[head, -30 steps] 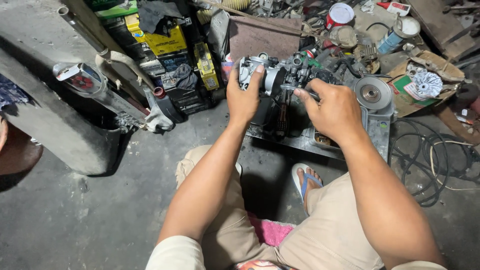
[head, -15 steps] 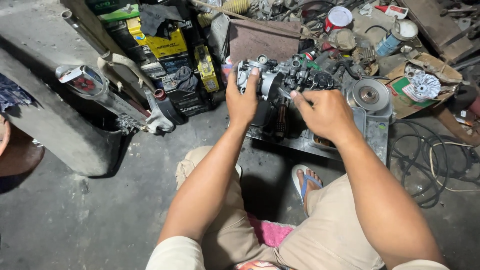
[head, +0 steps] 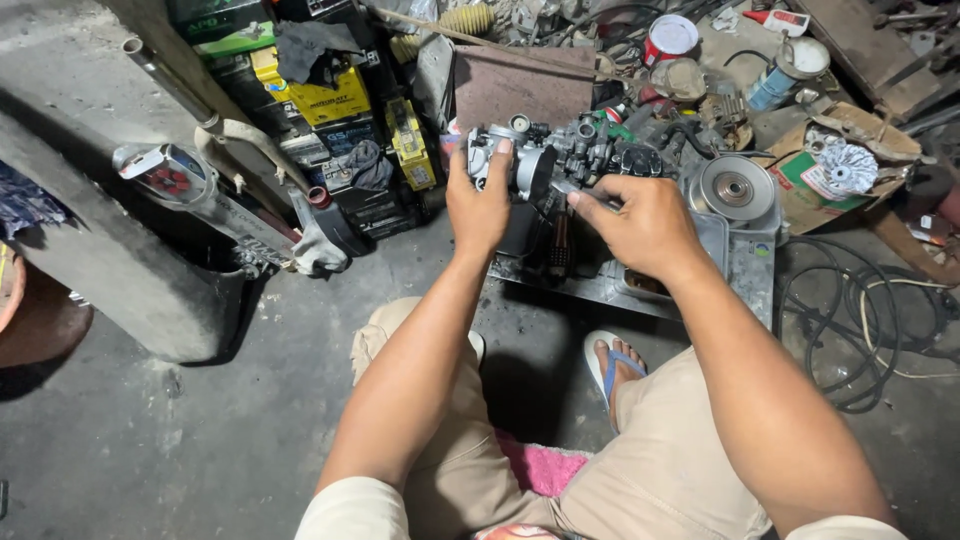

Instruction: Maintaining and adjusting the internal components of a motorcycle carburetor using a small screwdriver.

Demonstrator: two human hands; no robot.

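The left hand (head: pixel 480 205) grips the left end of a grey metal carburettor (head: pixel 560 155), fingers wrapped up over its top and thumb along the side. The right hand (head: pixel 645 220) is clenched around a thin tool whose tip points into the carburettor's middle; what kind of tool it is cannot be told. The carburettor is held just above a metal tray (head: pixel 740 270) that lies on the floor (head: pixel 180 450) in front of the person's knees. A wooden-handled tool (head: pixel 560 245) stands below the carburettor, between the two hands. On the tray's right end sits a round pulley (head: pixel 737 187). A blue-strapped sandal (head: pixel 615 365) shows near the tray's near edge. Left of the tray, yellow and black batteries (head: pixel 330 100) are stacked against the wall, with a chrome exhaust pipe (head: pixel 200 190) leaning beside them. Black cables (head: pixel 860 320) coil on the floor to the right. A red-and-white can (head: pixel 668 40) stands among clutter behind the carburettor.
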